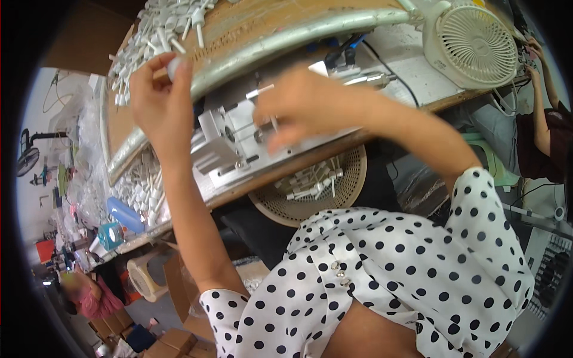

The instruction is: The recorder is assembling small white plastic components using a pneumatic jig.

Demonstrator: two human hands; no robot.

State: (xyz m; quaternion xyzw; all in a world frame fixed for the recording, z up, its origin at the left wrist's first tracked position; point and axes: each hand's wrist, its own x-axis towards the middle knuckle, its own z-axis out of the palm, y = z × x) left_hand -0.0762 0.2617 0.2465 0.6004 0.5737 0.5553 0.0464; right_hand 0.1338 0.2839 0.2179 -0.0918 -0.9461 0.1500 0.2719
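My left hand (160, 98) is raised by the wooden tray's front rail, thumb and fingers pinched on a small white plastic piece (175, 69). Most of that piece is hidden by the fingers. My right hand (304, 104) is smeared by motion above a metal jig (216, 143) on the bench. A thin pale part (274, 124) shows beneath its fingers, but whether the hand grips it I cannot make out. Many white plastic parts with stems (170, 27) are heaped in the tray (250, 13) beyond my hands.
Below the bench edge, a round basket (358, 173) holds more white parts. A white fan (474, 45) stands at the right, with a black cable (394, 74) beside it. Loose white parts (140, 190) and a blue object (125, 215) lie left. Other people (540, 131) sit nearby.
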